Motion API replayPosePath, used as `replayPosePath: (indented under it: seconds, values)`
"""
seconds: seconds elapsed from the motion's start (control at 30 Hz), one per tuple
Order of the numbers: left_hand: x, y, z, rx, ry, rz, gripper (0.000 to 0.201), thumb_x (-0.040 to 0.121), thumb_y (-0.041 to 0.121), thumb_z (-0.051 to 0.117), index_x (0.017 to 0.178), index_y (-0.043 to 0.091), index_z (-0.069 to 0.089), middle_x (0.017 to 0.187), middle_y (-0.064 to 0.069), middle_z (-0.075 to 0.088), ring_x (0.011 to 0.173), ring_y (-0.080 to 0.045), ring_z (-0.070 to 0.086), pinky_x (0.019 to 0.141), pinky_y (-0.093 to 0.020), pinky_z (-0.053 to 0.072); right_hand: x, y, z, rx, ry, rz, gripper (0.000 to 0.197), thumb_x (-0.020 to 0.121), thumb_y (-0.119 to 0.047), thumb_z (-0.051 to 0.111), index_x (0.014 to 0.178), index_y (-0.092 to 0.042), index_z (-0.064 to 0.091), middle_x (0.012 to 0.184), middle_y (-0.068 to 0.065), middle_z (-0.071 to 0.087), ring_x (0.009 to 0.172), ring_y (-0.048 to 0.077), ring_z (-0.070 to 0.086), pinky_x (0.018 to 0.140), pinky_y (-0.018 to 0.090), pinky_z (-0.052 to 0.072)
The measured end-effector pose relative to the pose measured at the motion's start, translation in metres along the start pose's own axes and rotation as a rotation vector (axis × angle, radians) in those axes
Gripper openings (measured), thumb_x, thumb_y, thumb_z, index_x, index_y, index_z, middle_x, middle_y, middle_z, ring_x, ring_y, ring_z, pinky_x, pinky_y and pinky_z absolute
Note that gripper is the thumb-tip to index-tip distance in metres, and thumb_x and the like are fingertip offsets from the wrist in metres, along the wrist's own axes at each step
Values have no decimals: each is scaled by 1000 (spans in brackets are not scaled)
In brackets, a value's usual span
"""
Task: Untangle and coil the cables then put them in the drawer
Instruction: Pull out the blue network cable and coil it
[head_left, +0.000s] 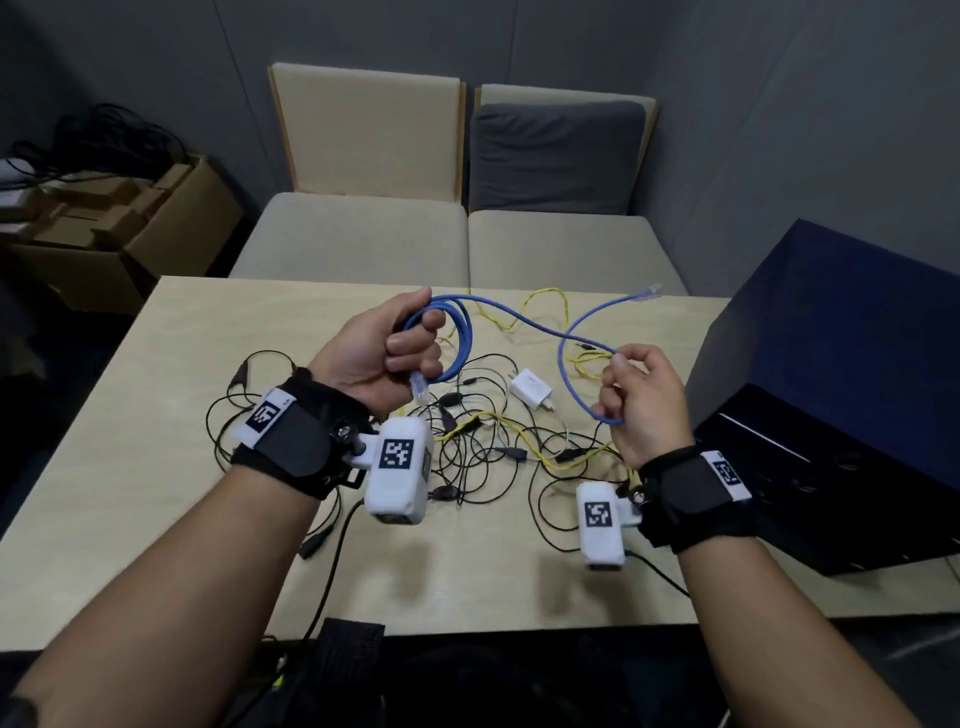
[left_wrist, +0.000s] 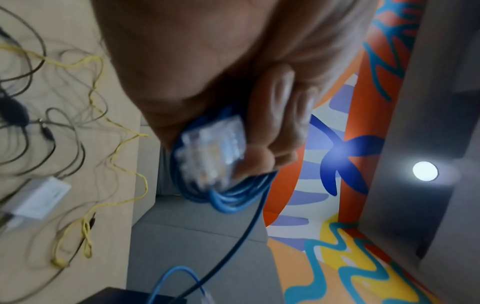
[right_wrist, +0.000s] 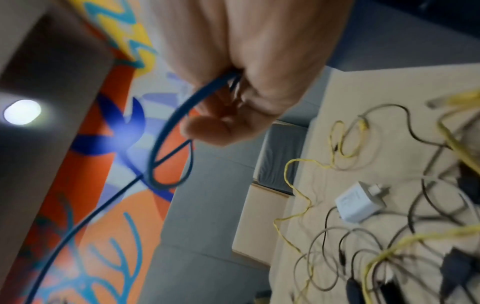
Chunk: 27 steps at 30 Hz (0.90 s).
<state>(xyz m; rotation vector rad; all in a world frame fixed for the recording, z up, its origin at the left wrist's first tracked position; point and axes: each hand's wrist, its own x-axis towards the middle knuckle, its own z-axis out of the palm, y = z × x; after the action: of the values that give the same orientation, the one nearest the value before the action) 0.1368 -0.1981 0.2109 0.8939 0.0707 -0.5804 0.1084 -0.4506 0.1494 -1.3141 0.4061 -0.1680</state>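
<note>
A blue network cable (head_left: 524, 325) hangs in the air between both hands above the table (head_left: 130, 415). My left hand (head_left: 387, 353) grips a small coil of it (left_wrist: 228, 201), with one clear plug (left_wrist: 210, 152) sticking out below the fingers. My right hand (head_left: 636, 395) pinches the cable (right_wrist: 166, 131) further along, where it forms a loose loop; the other clear plug (head_left: 647, 293) points up and away. Under the hands lies a tangle of black cables (head_left: 467, 457) and a yellow cable (head_left: 524, 431). The dark drawer unit (head_left: 841, 405) stands at the table's right.
A white charger plug (head_left: 531, 388) lies in the tangle. Two beige seats (head_left: 457, 239) stand behind the table. Cardboard boxes (head_left: 104, 223) with more black cables sit at the far left. A black cable (head_left: 332, 561) runs off the table's near edge.
</note>
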Motion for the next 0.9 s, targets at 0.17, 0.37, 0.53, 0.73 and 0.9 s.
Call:
replayPosePath:
  seconds: [0.17,0.37,0.53,0.73,0.9]
  values:
    - [2,2,-1,-229,-13,78,33,94,32,41,68,14,51,32,7,28,28,-6,26,42,-14,36,7,7,-15,-28,9,-45,19,99,-6,45,84,-15,51,65,2,45,37,6,25,35,14,20]
    - [15,5,-5,-613,63,295,33,100,25,38,86,3,58,53,6,46,44,-8,43,49,-17,44,-3,23,-9,-585,-102,-263,17,94,-17,58,78,-20,61,60,-11,51,52,3,43,53,20,37]
    - [23,3,-7,-544,104,434,36,98,9,39,85,-2,71,86,-7,71,71,-13,68,81,-25,53,-21,25,2,-834,-255,-327,8,95,-17,54,94,-17,63,74,5,58,61,8,48,58,23,38]
    - [37,-8,-12,-159,200,573,34,101,6,36,132,-6,42,113,-5,64,95,-9,67,86,-20,50,-42,38,21,-1024,-586,-304,20,93,-22,58,113,-25,61,80,-6,61,73,12,58,74,32,48]
    - [40,-18,-19,260,265,587,34,98,-2,40,132,2,36,117,-3,62,102,-14,65,96,-28,48,-58,25,38,-831,-700,-329,25,86,-25,61,111,-23,65,73,-11,52,65,13,47,69,28,41]
